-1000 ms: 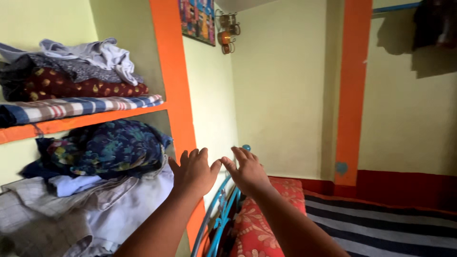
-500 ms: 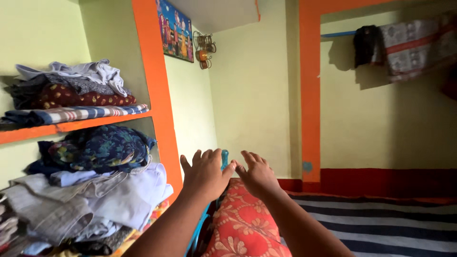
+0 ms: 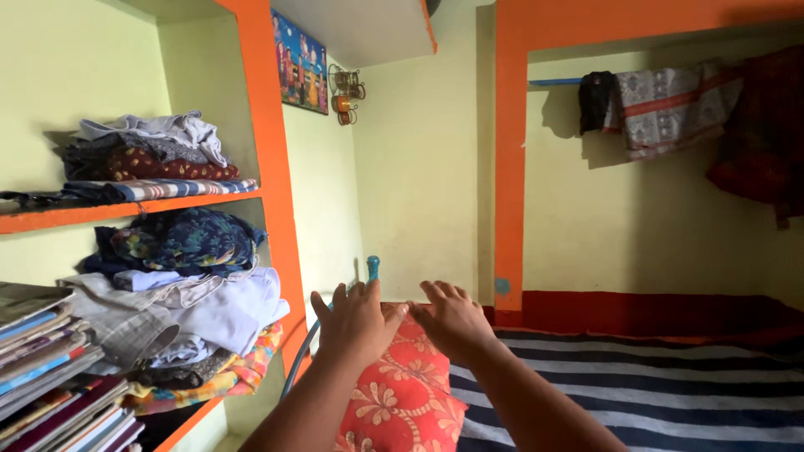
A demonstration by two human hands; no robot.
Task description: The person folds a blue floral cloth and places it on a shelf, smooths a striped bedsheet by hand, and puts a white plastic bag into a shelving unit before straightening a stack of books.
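My left hand (image 3: 356, 320) and my right hand (image 3: 452, 318) are stretched out in front of me, side by side, fingers spread, thumbs almost touching. Both hold nothing. They hover just over the top end of a red pillow with a pale flower pattern (image 3: 402, 393), which lies at the head of a bed with a dark and white striped cover (image 3: 653, 393). A blue metal bed frame (image 3: 373, 268) rises just behind my left hand.
Orange-edged wall shelves (image 3: 126, 213) on the left hold folded clothes (image 3: 180, 243) and a stack of books (image 3: 50, 368). An orange pillar (image 3: 508, 167) stands ahead. Clothes (image 3: 670, 105) hang on a blue rail at upper right.
The view has pulled back and swung right, showing more of the bed, the hanging clothes and the books. My hands have lowered slightly toward the pillow and stay spread.
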